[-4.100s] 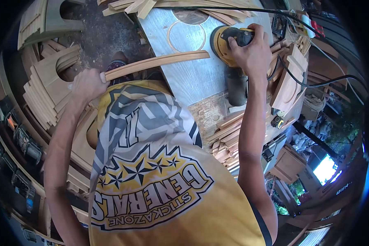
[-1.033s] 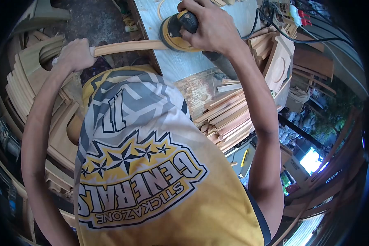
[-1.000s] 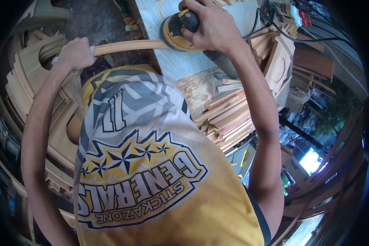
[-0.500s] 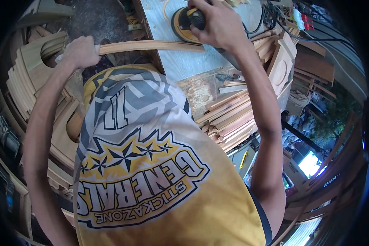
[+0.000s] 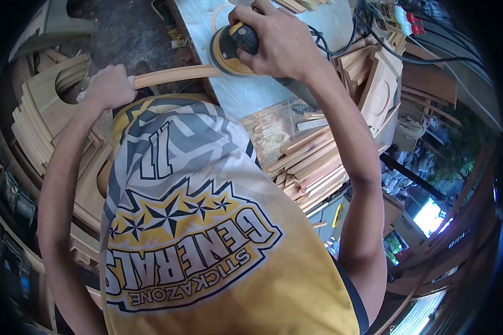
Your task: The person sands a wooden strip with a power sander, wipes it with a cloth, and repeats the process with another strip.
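My left hand [image 5: 110,87] is closed around the near end of a slim, slightly curved wooden strip [image 5: 176,75], with a bit of white material showing beside the fist. The strip reaches right, over the edge of a pale blue-grey worktop [image 5: 248,92]. Gripped in my right hand [image 5: 282,42] is a yellow and black orbital sander [image 5: 223,53]. Its round pad covers the strip's far end on the worktop, so that end is hidden.
Stacked wooden strips [image 5: 316,164] lie right of my body. Beyond them lean shaped wooden panels [image 5: 380,89]. A black cable [image 5: 430,53] runs across the upper right near a white bottle with a red cap [image 5: 394,17]. Curved cut wooden pieces [image 5: 36,120] are piled at left.
The sander in my right hand has moved left and slightly down, from near the strip's far edge onto the strip. My left hand keeps its grip in almost the same place.
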`<control>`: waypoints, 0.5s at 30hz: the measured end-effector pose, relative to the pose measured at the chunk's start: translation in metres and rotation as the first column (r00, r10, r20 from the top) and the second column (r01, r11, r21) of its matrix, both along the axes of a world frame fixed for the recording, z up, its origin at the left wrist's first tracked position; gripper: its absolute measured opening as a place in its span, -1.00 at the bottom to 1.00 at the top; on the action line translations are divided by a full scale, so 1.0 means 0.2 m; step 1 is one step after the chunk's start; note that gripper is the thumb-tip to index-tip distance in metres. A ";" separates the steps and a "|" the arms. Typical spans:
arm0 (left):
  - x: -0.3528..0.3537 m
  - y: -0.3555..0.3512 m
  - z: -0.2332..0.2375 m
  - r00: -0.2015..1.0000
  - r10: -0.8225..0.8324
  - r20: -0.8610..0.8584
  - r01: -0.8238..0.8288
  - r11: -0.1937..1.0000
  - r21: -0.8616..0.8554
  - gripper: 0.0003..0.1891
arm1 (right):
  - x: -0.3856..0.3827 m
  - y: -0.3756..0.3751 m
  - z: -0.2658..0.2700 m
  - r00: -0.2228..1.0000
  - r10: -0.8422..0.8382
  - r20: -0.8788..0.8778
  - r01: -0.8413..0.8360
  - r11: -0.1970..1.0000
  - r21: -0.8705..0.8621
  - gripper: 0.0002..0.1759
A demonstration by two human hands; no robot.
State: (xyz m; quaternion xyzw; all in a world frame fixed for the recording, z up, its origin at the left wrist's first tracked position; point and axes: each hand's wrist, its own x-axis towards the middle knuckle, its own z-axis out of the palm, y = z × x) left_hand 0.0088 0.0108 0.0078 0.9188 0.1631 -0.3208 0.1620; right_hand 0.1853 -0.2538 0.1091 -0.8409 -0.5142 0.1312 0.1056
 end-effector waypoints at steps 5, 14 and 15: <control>0.02 -0.01 -0.01 0.999 -0.022 0.024 0.022 1.000 -0.002 -0.57 | -0.06 0.06 0.04 0.997 0.003 -0.078 -0.012 0.993 -0.117 -0.45; 0.03 0.00 0.00 0.998 -0.056 0.014 0.056 0.998 -0.009 -0.58 | -0.03 -0.04 -0.06 0.996 -0.019 0.084 0.025 0.997 -0.070 -0.39; 0.03 0.01 0.00 0.998 -0.063 0.017 0.063 0.998 -0.004 -0.59 | -0.02 -0.05 -0.06 0.996 -0.035 0.080 0.042 0.996 -0.083 -0.43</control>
